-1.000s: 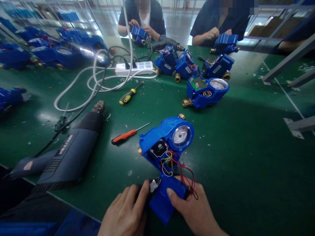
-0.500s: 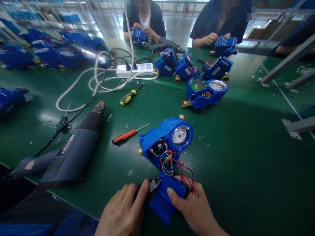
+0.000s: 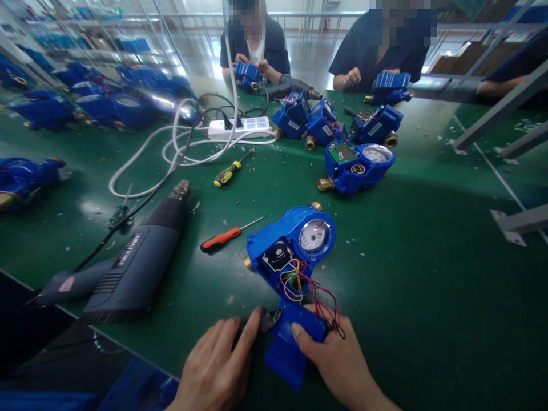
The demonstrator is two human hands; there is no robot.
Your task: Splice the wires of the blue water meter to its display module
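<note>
Two hands [image 3: 278,365] on glossy blue plastic cover [image 3: 287,348]

Both hands, left hand [image 3: 214,371] and right hand [image 3: 342,368], are bare and ungloved, without rings or watch; a dark blue garment shows at lower left

Counts only:
- Screwdrivers: 2, one orange-handled [image 3: 220,240], one yellow-and-black [image 3: 226,174].
- Heat guns: 1, the dark grey one [image 3: 128,268] on the desk [image 3: 428,257].
- Power strips: 1, white [image 3: 240,127].
- Open blue meters mid-desk: 1 near meter [image 3: 295,245] with loose wires, 1 meter [image 3: 355,165] behind it, then a cluster of 3 [image 3: 325,120] further back.
- Meters held by co-workers: 2.
- Blue meters at far left: at least 5; blur stopped an exact count.
- Loose blue covers: 1 [image 3: 286,354].
- Own hands in view: 2, left hand [image 3: 218,365] and right hand [image 3: 338,359].
- Co-workers across the desk: 2, plus one arm at far right.
</note>
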